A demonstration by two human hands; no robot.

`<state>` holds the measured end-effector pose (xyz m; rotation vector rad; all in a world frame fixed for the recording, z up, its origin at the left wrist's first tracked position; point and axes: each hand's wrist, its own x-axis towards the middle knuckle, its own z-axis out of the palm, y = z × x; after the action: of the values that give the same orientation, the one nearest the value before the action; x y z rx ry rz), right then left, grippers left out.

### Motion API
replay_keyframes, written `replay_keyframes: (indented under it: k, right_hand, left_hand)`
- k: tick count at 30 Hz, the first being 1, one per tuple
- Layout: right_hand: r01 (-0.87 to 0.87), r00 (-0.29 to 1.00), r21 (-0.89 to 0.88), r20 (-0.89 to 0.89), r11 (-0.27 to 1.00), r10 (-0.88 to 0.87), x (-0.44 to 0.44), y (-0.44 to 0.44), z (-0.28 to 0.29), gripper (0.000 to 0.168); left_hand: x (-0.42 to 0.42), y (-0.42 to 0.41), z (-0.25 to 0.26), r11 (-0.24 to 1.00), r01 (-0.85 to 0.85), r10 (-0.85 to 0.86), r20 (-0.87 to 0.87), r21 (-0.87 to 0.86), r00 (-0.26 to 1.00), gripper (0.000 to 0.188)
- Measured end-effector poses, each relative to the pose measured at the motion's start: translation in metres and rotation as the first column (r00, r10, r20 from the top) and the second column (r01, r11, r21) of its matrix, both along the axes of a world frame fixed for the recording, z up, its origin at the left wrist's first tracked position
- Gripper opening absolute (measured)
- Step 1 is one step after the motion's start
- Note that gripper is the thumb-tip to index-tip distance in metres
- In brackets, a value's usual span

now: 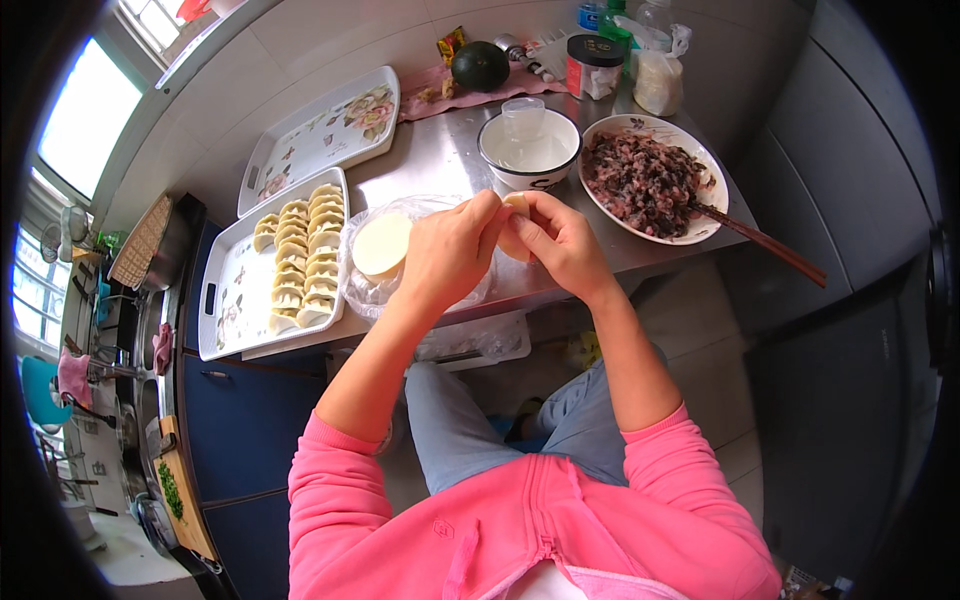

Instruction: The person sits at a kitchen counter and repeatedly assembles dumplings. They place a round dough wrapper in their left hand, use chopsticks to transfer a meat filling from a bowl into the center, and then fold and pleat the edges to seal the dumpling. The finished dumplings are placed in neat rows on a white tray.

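Observation:
Between both hands, above the table's front edge, is a dumpling (514, 241) in its pale wrapper, partly hidden by fingers. My left hand (456, 244) pinches its edge from the left. From the right, my right hand (559, 238) holds it with thumb and fingers. Left of my hands, a stack of round dumpling wrappers (381, 246) lies on a clear plastic bag (356, 294). Rows of folded dumplings (289, 259) fill the right part of a white floral tray (236, 330). A bowl of dark minced filling (645, 180) stands at right, with brown chopsticks (772, 246) resting in it.
An enamel bowl (491, 161) with a clear plastic cup (523, 118) stands behind my hands. A second floral tray (315, 135) is at the back left. A dark green round squash or melon (480, 66), a lidded jar (595, 66) and bottles line the wall.

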<state>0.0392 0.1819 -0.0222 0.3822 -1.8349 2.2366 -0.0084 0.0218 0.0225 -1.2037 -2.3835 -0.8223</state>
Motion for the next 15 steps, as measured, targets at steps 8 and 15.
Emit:
replay_keyframes:
  k: [8,15]
  right_hand:
    - [-0.017,1.000,0.057,0.013,0.998,0.017,0.000,-0.002,0.001,0.025]
    - [-0.074,0.997,0.009,0.034,0.997,0.074,0.000,0.001,0.000,0.026]
  left_hand:
    - [-0.011,-0.002,0.021,0.976,0.059,-0.075,-0.068,-0.208,0.995,0.019]
    - [-0.012,-0.001,0.012,0.985,0.125,-0.144,-0.169,-0.119,0.975,0.016]
